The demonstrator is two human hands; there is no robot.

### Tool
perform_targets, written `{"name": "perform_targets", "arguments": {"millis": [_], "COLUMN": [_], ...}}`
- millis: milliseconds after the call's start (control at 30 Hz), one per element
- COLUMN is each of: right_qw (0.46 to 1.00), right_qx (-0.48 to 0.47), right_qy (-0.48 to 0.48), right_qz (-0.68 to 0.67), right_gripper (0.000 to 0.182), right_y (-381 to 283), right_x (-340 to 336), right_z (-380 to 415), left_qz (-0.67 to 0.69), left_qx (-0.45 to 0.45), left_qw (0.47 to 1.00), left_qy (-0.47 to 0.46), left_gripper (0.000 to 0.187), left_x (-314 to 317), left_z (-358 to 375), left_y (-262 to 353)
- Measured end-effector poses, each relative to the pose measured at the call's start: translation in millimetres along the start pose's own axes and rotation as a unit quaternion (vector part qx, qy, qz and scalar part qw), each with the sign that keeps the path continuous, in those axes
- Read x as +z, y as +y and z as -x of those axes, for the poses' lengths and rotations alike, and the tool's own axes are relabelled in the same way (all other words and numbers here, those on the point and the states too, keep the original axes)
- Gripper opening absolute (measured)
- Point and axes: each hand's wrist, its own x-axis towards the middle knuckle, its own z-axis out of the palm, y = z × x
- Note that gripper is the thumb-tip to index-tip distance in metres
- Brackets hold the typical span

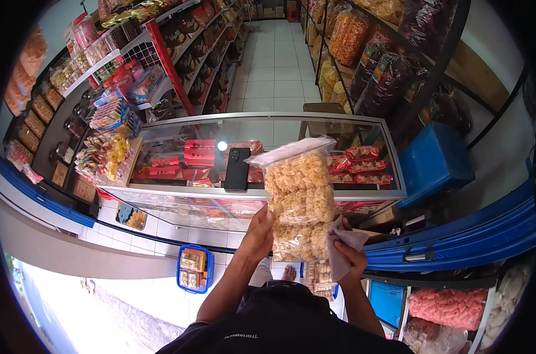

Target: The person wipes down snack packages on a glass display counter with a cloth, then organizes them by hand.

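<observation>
A clear plastic bag of pale, crinkly snack pieces (300, 203) is held up in front of my body, above the near edge of the glass counter. My left hand (258, 233) grips the bag's left side, fingers mostly hidden behind it. On the lower right side, my right hand (352, 259) is closed on a greyish cloth (346, 245) that lies against the bag. Whether the right fingers also hold the bag itself cannot be seen. A black phone (237, 170) lies on the counter's glass top, just left of the bag.
The glass display counter (203, 125) holds red packets. Lollipops (103, 156) stand at its left end, a blue bin (436, 162) at its right. A blue-rimmed container (195, 246) of packaged food sits on the floor. Stocked shelves (200, 53) line the tiled aisle (274, 65).
</observation>
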Motion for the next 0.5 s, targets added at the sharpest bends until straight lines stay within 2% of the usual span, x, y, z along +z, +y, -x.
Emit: {"name": "perform_targets", "arguments": {"millis": [33, 67, 133, 167, 233, 300, 367, 400, 467, 500], "right_qw": [0.998, 0.998, 0.997, 0.995, 0.994, 0.988, 0.981, 0.975, 0.946, 0.946], "right_qx": [0.041, 0.047, 0.066, 0.08, 0.095, 0.148, 0.186, 0.221, 0.287, 0.289], "right_qy": [0.024, 0.033, 0.05, 0.058, 0.052, 0.035, -0.004, 0.024, 0.082, 0.086], "right_qz": [-0.034, -0.008, 0.003, -0.012, 0.005, 0.03, 0.048, -0.01, -0.125, -0.121], "right_gripper": [0.039, 0.039, 0.05, 0.056, 0.074, 0.072, 0.067, 0.066, 0.064, 0.063], "right_y": [5.7, 6.0, 3.3, -0.1, -9.7, -13.8, -10.2, -9.5, -10.4, -10.3], "right_x": [-1.4, -1.3, 2.5, 8.1, 17.5, 14.6, 6.8, 3.3, -1.8, -6.1], "right_z": [9.3, 10.3, 9.5, 7.9, 3.7, 14.3, 14.3, 13.5, 5.5, -7.7], "left_qz": [0.073, 0.083, 0.1, 0.096, 0.248, 0.372, 0.417, 0.439, 0.408, 0.382], "left_qx": [0.01, -0.002, -0.028, -0.045, -0.036, 0.002, 0.014, 0.019, 0.028, 0.025], "left_qw": [0.997, 0.997, 0.994, 0.991, 0.968, 0.924, 0.908, 0.898, 0.913, 0.924], "left_qy": [-0.024, -0.001, 0.044, 0.081, 0.009, -0.084, -0.046, -0.027, -0.021, -0.013], "left_gripper": [0.076, 0.079, 0.085, 0.085, 0.085, 0.083, 0.082, 0.082, 0.079, 0.078], "left_x": [2.4, 9.8, 25.5, 6.8, 0.2, 10.1, 8.9, 8.8, 8.4, 9.9], "left_z": [-2.4, -5.0, -10.6, -14.7, -19.9, -25.5, -25.8, -25.3, -27.4, -26.7], "left_y": [-3.3, -3.6, -3.8, -26.5, -41.9, -44.4, -45.2, -45.5, -38.6, -32.5]}}
